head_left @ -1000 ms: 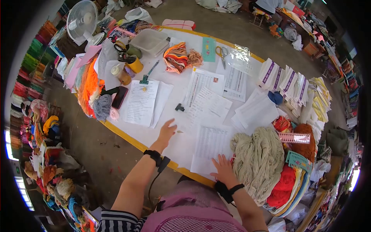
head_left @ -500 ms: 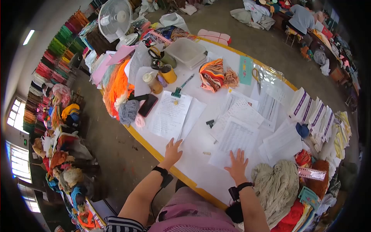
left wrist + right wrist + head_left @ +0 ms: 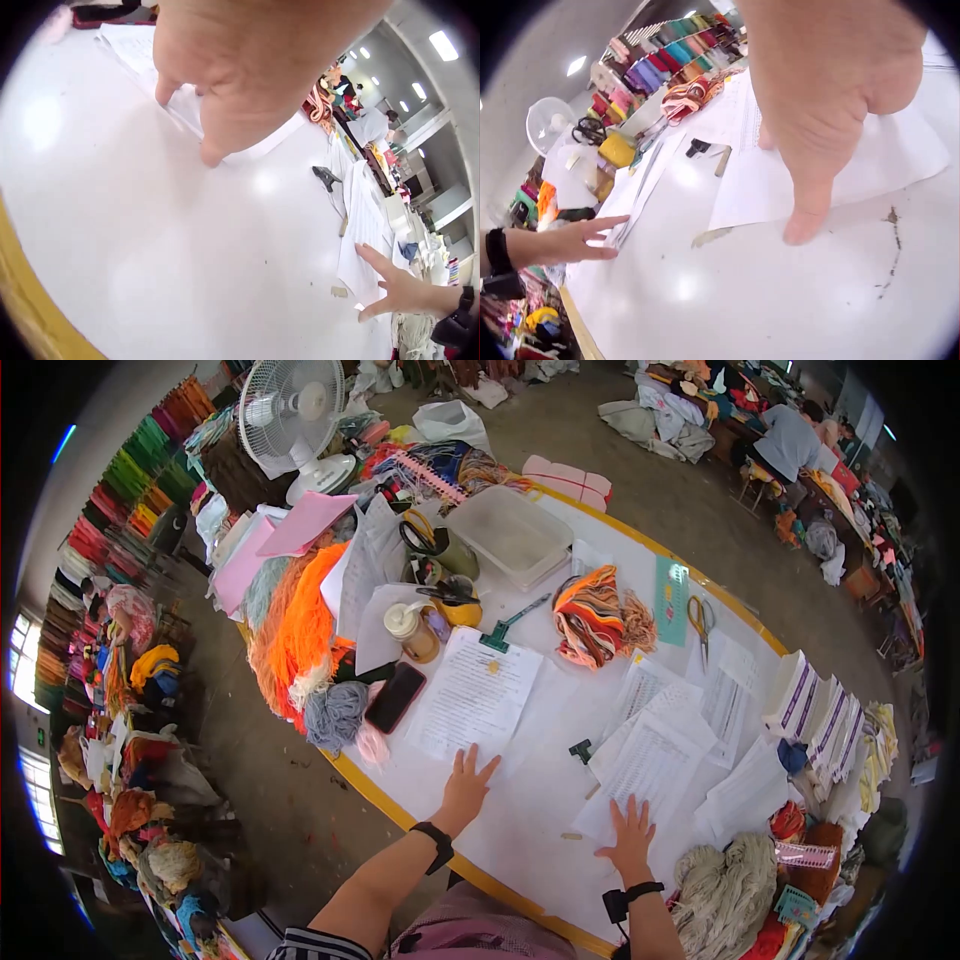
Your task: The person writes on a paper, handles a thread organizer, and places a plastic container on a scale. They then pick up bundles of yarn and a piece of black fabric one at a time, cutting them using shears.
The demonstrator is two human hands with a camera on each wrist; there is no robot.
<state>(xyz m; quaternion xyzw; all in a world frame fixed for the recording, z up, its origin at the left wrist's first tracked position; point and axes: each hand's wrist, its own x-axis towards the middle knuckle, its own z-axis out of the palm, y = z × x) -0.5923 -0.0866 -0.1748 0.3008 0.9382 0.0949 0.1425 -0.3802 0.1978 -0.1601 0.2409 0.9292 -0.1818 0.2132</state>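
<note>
White paper covers most of the yellow-edged counter point(image 3: 395, 815), where a person presses both hands flat, fingers spread. The left hand point(image 3: 468, 785) rests on the bottom edge of a printed sheet point(image 3: 475, 695) near the counter's front edge; the right hand point(image 3: 631, 835) lies on the lower corner of a second printed sheet point(image 3: 650, 765), fingertips on the paper (the wrist views show both hands holding nothing). Between the two hands lies bare white surface, with a small black clip point(image 3: 580, 750) beyond it and a thin scrap point(image 3: 571, 836) just left of the right hand. Beyond the left hand's sheet sit a green clip point(image 3: 497, 640), a dark phone point(image 3: 395, 696), a grey yarn ball point(image 3: 335, 715) and a lidded jar point(image 3: 412, 630). Orange yarn point(image 3: 305, 625) drapes the counter's left edge. A striped yarn bundle point(image 3: 590, 615), scissors point(image 3: 700, 620) and a clear plastic tub point(image 3: 510, 535) lie toward the far edge. Beige yarn skeins point(image 3: 725, 895) crowd the near right corner beside the right wrist. A white fan point(image 3: 290, 415) stands at the far left corner.
</note>
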